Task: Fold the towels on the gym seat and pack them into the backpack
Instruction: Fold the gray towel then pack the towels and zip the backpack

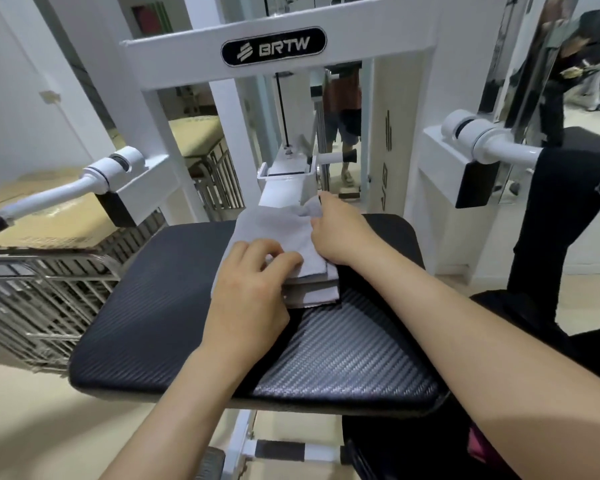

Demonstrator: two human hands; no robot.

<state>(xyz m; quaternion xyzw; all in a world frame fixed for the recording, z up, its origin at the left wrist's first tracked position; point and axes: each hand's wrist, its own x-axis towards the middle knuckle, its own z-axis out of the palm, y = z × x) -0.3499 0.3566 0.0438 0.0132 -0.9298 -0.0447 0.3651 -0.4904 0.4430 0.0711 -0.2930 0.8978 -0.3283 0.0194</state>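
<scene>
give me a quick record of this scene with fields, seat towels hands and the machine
seat: black, padded, ribbed texture
towel stack: folded grey towels lying on the seat
top towel: grey, spread over the stack, far end past the seat's back edge
left hand: rests on the near part of the towel stack, fingers bent; grip unclear
right hand: pinches the far right edge of the top towel
machine: white frame behind the seat, BRTW label

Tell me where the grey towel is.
In the head view the grey towel lies far-centre on the black gym seat, left hand on it, right hand gripping its far corner.
</scene>
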